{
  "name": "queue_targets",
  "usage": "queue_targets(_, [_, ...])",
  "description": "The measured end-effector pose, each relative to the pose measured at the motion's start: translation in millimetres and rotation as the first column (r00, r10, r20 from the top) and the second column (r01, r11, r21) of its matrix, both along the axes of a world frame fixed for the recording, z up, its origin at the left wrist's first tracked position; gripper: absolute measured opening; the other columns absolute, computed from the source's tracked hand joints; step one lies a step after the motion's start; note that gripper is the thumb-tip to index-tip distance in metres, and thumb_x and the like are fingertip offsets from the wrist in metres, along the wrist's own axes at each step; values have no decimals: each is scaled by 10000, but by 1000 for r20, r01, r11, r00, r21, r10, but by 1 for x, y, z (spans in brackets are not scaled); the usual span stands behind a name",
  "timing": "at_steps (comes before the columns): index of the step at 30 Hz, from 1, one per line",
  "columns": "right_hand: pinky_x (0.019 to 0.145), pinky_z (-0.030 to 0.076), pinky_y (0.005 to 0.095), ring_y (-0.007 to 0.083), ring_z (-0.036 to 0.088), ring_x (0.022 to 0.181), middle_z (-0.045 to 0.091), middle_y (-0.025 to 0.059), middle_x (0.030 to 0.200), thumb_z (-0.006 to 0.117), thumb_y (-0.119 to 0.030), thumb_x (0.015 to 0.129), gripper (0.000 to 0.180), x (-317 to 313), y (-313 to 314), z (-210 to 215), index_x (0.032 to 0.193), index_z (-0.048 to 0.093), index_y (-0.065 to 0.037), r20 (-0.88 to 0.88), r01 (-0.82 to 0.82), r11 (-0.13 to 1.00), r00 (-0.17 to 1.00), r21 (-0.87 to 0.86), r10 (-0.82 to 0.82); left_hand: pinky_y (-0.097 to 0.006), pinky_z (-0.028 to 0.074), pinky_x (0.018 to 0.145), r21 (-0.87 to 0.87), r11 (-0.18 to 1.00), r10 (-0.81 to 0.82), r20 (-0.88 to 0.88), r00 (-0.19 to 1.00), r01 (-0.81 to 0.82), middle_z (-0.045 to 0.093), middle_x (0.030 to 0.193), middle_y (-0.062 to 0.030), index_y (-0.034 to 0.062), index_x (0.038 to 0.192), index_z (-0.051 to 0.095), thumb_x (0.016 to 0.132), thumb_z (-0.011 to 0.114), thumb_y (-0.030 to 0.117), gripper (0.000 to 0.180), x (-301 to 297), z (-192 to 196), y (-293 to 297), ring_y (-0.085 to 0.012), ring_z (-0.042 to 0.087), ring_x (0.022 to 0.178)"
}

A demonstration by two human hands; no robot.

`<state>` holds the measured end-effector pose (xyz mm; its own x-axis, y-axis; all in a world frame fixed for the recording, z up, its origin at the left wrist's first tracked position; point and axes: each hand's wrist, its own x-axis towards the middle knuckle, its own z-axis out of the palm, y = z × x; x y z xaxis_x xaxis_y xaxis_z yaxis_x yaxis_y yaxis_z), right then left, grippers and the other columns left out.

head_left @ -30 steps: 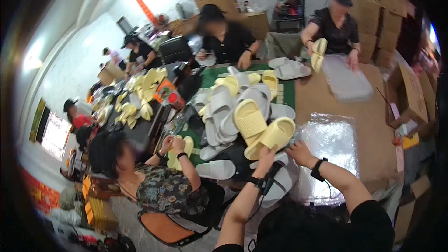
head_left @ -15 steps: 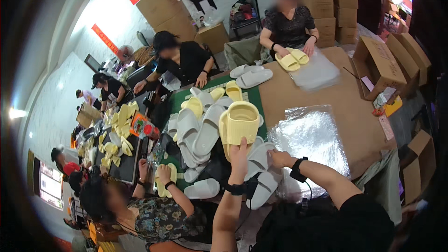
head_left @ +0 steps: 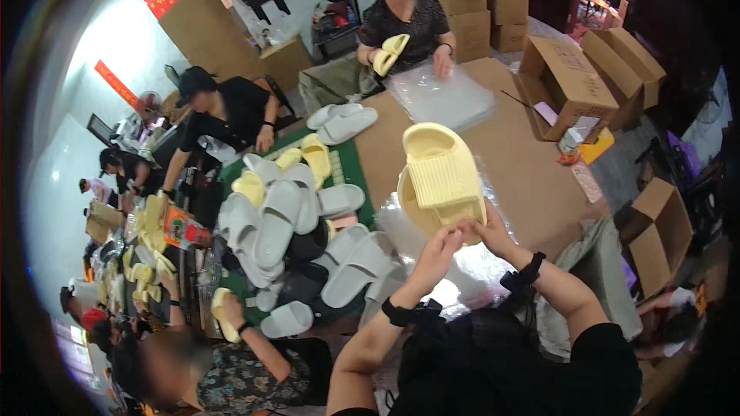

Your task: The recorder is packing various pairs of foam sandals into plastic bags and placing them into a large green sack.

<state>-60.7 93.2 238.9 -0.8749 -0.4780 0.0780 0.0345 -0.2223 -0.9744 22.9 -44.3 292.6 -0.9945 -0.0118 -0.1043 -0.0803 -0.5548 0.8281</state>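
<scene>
A heap of grey and pale-yellow foam slides (head_left: pixel 289 223) covers the green mat at nine o'clock of the left hand (head_left: pixel 439 250). That hand and the right hand (head_left: pixel 489 235) both pinch the near ends of two pale-yellow foam slide sandals (head_left: pixel 439 181), raised above the brown cardboard-covered table (head_left: pixel 524 162). Their long axis runs six to twelve, far ends pointing to twelve; the rear sandal is mostly hidden.

Pair of yellow slippers (head_left: pixel 441 181) now lifted higher off the table and pressed together, one stacked on the other; a second ago they lay splayed apart. Left hand (head_left: pixel 438 250) and right hand (head_left: pixel 493 235) have closed in at the heel ends, fingertips touching.
</scene>
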Motion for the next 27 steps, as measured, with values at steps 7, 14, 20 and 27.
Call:
queue_targets(7, [803, 459, 269, 135, 547, 940, 556, 80, 1091, 629, -133, 817, 466, -14, 59, -29, 1218, 434, 1, 181, -9, 987, 983, 158, -20, -366, 435, 845, -839, 299, -432, 305, 848, 454, 579, 1069, -156, 43, 1025, 600, 868, 538, 323, 327, 63, -166, 20, -259, 555, 981])
queue_targets(14, [771, 483, 276, 167, 568, 940, 576, 116, 1023, 609, -80, 818, 431, -26, 89, -39, 1206, 431, -20, 228, 146, 895, 938, 421, -260, -572, 205, 1009, -889, -394, -231, 343, 911, 234, 230, 1426, -163, 282, 1310, 421, 807, 577, 395, 538, 82, -219, 33, -412, 225, 1282])
queue_targets(20, [809, 451, 318, 210, 554, 965, 586, 99, 967, 609, -74, 812, 410, -61, 94, -114, 1188, 453, -25, 11, 72, 871, 996, 486, -89, -537, 252, 1004, -892, -339, -156, 366, 918, 298, 295, 1404, -139, 238, 1293, 444, 794, 551, 223, 511, 77, -215, 44, -395, 275, 1265])
queue_targets(27, [967, 327, 458, 385, 371, 1184, 397, 254, 1261, 659, -355, 736, 429, -65, 50, -156, 1103, 613, -138, -233, 77, 266, 746, 961, 623, -525, 244, 1019, -905, -325, -139, 333, 933, 274, 295, 1402, -147, 165, 1340, 357, 795, 550, 221, 581, 78, -218, 46, -381, 278, 1272])
